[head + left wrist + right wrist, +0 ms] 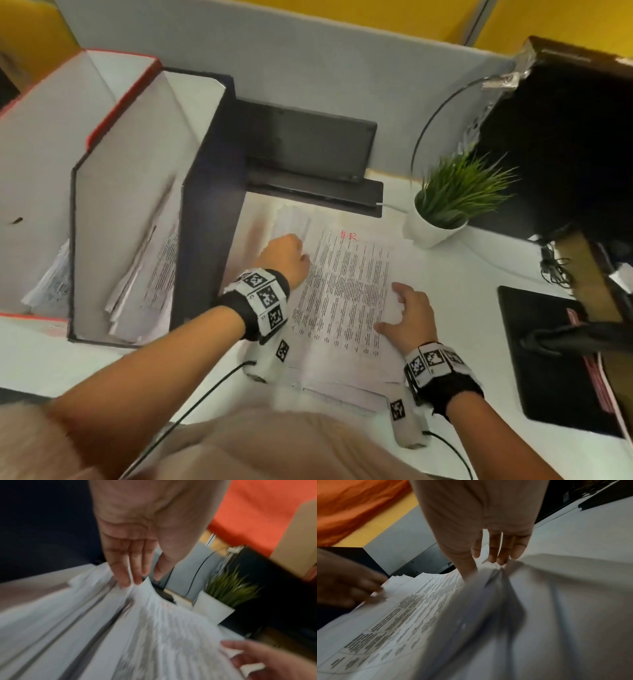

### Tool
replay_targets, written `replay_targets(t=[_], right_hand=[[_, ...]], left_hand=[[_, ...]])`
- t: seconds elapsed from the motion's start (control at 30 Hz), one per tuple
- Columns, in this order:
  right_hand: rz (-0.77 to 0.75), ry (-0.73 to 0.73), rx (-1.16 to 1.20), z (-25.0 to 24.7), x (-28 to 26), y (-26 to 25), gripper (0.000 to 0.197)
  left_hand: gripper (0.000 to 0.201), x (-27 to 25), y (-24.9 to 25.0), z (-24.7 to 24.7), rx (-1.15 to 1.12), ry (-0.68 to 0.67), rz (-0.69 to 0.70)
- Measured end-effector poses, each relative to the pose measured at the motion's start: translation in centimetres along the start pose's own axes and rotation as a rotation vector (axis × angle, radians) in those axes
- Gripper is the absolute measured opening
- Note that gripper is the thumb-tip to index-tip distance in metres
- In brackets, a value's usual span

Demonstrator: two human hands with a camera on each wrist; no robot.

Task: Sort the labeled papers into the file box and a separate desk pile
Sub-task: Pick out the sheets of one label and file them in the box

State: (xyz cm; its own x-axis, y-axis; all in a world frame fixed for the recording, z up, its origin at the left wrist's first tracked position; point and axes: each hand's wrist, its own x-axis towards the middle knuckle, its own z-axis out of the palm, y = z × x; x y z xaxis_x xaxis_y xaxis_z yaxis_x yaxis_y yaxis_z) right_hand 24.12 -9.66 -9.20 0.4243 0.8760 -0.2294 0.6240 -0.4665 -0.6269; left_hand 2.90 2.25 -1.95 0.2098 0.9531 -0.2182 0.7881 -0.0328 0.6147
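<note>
Left hand (286,255) pinches the far corner of the paper stack (346,294), right hand (409,317) grips its right edge; the stack lies on the desk (479,267) just beside the file box (205,192). Loose sheets could probably fan out, slip or crease if lifted unevenly. The desk is white, with a grey partition (342,78) behind and a potted plant (445,205) near.

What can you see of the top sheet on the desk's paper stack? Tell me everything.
The top sheet is white paper, densely printed in black columns inside ruled boxes, with a red handwritten mark near its far edge that looks like an R. It lies face up on a loose stack of papers, right of the dark file box. The right hand pinches its right edge, bunching it upward. The left hand rests at its far left corner, too blurred to tell how.
</note>
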Motion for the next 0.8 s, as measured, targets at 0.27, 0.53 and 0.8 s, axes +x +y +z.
replay_targets(t=[0.27,0.53,0.8], right_hand=[[-0.033,-0.072,-0.098,-0.5,-0.9,-0.2,0.083],[0.067,-0.108,0.207,-0.3,-0.4,-1.5,0.098],[0.273,-0.002,0.491,-1.6,0.6,-1.5,0.072]], left_hand=[[0.05,1.6,-2.4,2.9,-0.066,0.051,-0.128],[0.019,-0.3,-2.1,2.1,-0.018,0.155,0.171],[0.021,-1.0,-2.6,1.1,-0.4,-0.009,0.182]])
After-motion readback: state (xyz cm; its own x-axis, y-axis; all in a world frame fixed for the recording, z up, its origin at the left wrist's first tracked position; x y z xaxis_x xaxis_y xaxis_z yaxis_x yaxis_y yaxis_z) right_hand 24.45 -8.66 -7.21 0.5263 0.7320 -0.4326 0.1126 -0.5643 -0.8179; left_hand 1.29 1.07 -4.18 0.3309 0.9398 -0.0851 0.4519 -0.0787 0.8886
